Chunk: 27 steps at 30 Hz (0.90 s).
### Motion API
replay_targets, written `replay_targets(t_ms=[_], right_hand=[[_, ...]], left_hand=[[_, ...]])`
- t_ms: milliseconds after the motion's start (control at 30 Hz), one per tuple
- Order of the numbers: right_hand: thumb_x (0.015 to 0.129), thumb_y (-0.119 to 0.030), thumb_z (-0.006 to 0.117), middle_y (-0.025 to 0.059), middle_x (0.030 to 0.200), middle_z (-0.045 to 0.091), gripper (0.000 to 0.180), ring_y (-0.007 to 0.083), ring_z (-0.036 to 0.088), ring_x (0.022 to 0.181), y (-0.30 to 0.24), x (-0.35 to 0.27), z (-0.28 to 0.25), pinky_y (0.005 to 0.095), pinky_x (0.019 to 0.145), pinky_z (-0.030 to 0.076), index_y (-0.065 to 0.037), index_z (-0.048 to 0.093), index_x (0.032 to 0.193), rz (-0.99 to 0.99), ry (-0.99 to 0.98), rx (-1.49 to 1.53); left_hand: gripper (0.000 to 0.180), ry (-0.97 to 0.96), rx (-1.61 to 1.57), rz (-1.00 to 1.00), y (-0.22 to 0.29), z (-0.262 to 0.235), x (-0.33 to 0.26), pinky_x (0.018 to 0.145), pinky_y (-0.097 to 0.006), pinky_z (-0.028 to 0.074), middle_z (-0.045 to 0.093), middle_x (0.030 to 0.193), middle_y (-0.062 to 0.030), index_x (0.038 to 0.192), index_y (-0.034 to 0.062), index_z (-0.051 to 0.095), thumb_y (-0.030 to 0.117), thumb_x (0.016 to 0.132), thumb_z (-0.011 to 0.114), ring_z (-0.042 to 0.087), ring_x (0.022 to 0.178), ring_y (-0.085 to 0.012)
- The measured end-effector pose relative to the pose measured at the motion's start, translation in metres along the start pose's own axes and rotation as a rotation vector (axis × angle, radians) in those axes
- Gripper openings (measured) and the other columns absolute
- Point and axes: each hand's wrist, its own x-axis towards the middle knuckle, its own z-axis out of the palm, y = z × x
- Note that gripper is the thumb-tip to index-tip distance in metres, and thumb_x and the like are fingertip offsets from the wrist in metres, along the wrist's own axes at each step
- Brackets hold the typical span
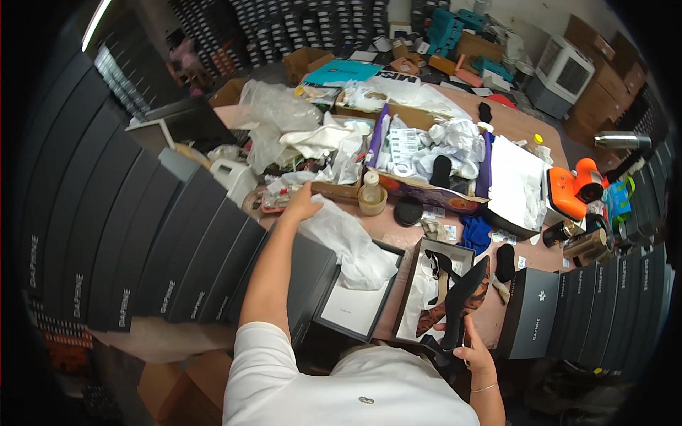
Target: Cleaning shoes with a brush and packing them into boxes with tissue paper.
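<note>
My right hand (474,353) is closed around a high-heeled shoe (458,309) with a black sole and a brown-and-black patterned part. The shoe is tilted over an open shoe box (406,312), toe pointing away from me. Inside that box are white paper and a black strappy shoe (442,266). My left arm stretches forward, and my left hand (303,206) grips the far end of a crumpled white sheet of tissue paper (353,248). The sheet's near end hangs over a dark box lid (359,309) with a white inside. My left fingertips are partly hidden.
Grey shoe boxes stand in rows at left (142,241) and right (536,312). Across the table are an open carton (426,188) of crumpled paper, plastic bags (273,117), a small jar (371,195), a black round lid (408,211), a blue cloth (474,234) and an orange device (565,193).
</note>
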Motion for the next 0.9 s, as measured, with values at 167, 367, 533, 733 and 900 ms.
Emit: replay_targets(t_ms=[167,367,533,733,900], right_hand=[[0.06,-0.037,0.076,0.0285,0.119,0.054,0.099,0.0259,0.063,0.095,-0.005,-0.012,0.014,0.0352,0.084,0.053,0.001,0.03,0.139,-0.054,0.021,0.197],[0.064,-0.028,0.07,0.0402,0.114,0.049,0.093,0.0373,0.063,0.075,-0.039,-0.006,0.041,0.0393,0.059,0.055,0.008,0.025,0.136,0.038,-0.361,0.627],[0.074,-0.035,0.064,0.031,0.111,0.054,0.08,0.0315,0.063,0.066,-0.002,0.036,0.051,0.0339,0.047,0.052,-0.004,0.028,0.138,0.233,-0.175,0.51],[0.078,-0.031,0.058,0.0246,0.116,0.056,0.081,0.032,0.063,0.078,0.08,0.051,0.034,0.0398,0.057,0.055,-0.02,0.02,0.148,0.337,-0.296,0.675],[0.078,-0.035,0.058,0.0275,0.115,0.056,0.08,0.0322,0.062,0.076,0.084,0.043,0.046,0.0389,0.053,0.056,-0.015,0.022,0.147,0.292,-0.288,0.646]], left_hand=[[0.031,-0.125,0.108,0.28,0.036,0.01,-0.004,0.082,-0.04,0.049,0.064,0.096,-0.0156,0.106,0.0006,0.06,0.01,0.076,0.066,0.061,0.093,-0.0316],[0.021,0.052,-0.079,0.992,0.182,0.017,-0.148,0.09,-0.04,0.045,0.055,0.108,-0.0141,0.092,0.0014,0.063,0.001,0.071,0.063,0.054,0.103,-0.0332],[0.012,0.083,-0.509,0.768,0.123,0.065,-0.253,0.082,-0.038,0.049,0.06,0.096,-0.0143,0.08,0.0001,0.062,0.003,0.07,0.068,0.059,0.093,-0.0318],[0.031,0.29,-0.013,0.425,0.107,0.061,-0.292,0.092,-0.039,0.044,0.061,0.104,-0.0156,0.104,0.0038,0.062,0.005,0.073,0.068,0.057,0.103,-0.0306],[0.051,-0.14,-0.288,0.526,0.095,0.099,-0.243,0.102,-0.042,0.037,0.047,0.13,-0.0192,0.128,0.0047,0.052,0.002,0.076,0.056,0.046,0.12,-0.0345]])
